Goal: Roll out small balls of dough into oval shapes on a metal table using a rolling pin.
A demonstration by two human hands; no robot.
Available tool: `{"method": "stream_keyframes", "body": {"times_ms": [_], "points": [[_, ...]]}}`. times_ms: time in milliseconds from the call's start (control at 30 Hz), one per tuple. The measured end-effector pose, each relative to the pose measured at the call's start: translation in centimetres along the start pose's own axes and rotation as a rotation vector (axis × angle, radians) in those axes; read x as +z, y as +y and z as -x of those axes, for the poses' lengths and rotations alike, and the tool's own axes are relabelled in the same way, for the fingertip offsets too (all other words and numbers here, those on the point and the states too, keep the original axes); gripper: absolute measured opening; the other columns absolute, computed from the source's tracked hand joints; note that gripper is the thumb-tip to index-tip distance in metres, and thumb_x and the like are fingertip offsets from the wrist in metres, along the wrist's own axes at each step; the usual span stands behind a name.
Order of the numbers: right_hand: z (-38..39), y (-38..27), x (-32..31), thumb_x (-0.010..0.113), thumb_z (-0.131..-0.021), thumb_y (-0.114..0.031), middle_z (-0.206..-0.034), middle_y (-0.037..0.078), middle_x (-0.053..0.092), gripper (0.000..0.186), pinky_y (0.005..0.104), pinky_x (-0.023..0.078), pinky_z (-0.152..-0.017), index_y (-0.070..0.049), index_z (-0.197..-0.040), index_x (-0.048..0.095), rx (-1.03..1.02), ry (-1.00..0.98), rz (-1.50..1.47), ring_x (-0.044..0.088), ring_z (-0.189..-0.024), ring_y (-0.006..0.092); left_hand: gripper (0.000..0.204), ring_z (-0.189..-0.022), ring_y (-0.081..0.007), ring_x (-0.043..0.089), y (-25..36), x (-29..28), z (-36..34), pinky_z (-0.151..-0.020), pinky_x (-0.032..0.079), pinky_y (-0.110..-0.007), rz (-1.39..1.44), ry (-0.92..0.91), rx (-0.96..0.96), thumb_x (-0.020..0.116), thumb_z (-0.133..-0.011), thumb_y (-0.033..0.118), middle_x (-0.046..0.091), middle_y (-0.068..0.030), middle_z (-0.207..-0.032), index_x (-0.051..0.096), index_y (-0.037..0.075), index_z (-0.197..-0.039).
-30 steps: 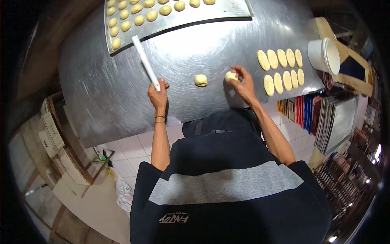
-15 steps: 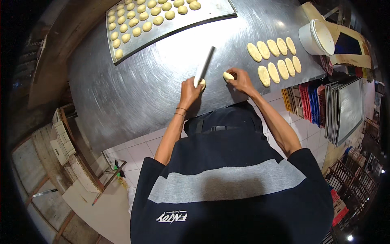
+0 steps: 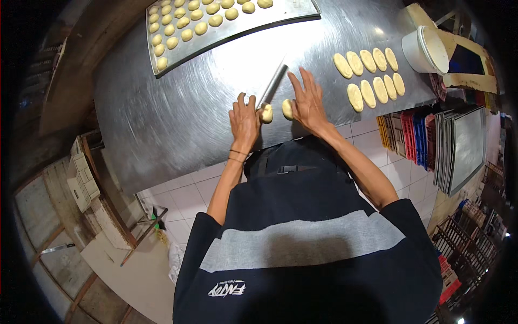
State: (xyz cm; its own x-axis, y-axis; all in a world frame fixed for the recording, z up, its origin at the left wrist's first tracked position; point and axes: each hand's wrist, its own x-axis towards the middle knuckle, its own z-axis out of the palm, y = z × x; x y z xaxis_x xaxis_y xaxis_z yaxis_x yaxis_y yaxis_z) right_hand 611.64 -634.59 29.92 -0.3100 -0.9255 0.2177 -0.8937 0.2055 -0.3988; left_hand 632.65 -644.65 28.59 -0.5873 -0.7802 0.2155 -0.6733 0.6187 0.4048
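My left hand [image 3: 245, 123] lies on the steel table with its fingers apart. Against its inner side sits a dough ball [image 3: 267, 114], below the lower end of a slim metal rolling pin [image 3: 275, 82]. The pin lies slanted on the table between my hands. My right hand [image 3: 308, 107] is open, fingers stretched forward, with its thumb side against another dough ball [image 3: 287, 109]. Whether either hand presses on its dough I cannot tell. Right of my right hand, flattened oval dough pieces [image 3: 354, 97] lie in two rows.
A metal tray [image 3: 237, 33] holding several rows of dough balls stands at the far left of the steel table [image 3: 162, 127]. A white bucket [image 3: 413, 53] stands at the right end. Coloured crates [image 3: 413, 135] and stacked metal trays [image 3: 467, 146] are below the right edge.
My left hand has let go of the rolling pin and spread its fingers. My right hand has moved left with its dough ball, set it on the table and opened.
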Motion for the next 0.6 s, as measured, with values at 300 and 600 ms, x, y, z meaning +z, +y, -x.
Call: {"method": "stream_keyframes", "body": {"times_ms": [300,600], "points": [[3.7,2.8,1.1,0.056,-0.106,-0.027,-0.171,0.011,0.038,0.055,0.0777,0.015,-0.120,-0.013,-0.159,0.048,-0.093,-0.501,0.154,0.026,-0.163,0.0272,0.068,-0.132,-0.0353,0.058,-3.4,-1.4,1.9,-0.107,0.044,-0.058,-0.079,-0.451,0.124,0.072,-0.099,0.027,0.060,-0.0179,-0.146,0.047,0.016,-0.161],[-8.3,9.7,9.0,0.043,-0.111,-0.041,-0.175,0.010,0.030,0.063,0.0849,0.006,-0.115,-0.012,-0.167,0.035,0.021,0.031,0.194,0.021,-0.164,0.0305,0.079,-0.165,-0.0419,0.011,-5.7,6.9,-10.2,-0.124,-0.003,-0.075,-0.172,-0.069,-0.117,0.045,-0.108,0.050,0.018,-0.0255,-0.176,0.022,0.010,-0.172]]}}
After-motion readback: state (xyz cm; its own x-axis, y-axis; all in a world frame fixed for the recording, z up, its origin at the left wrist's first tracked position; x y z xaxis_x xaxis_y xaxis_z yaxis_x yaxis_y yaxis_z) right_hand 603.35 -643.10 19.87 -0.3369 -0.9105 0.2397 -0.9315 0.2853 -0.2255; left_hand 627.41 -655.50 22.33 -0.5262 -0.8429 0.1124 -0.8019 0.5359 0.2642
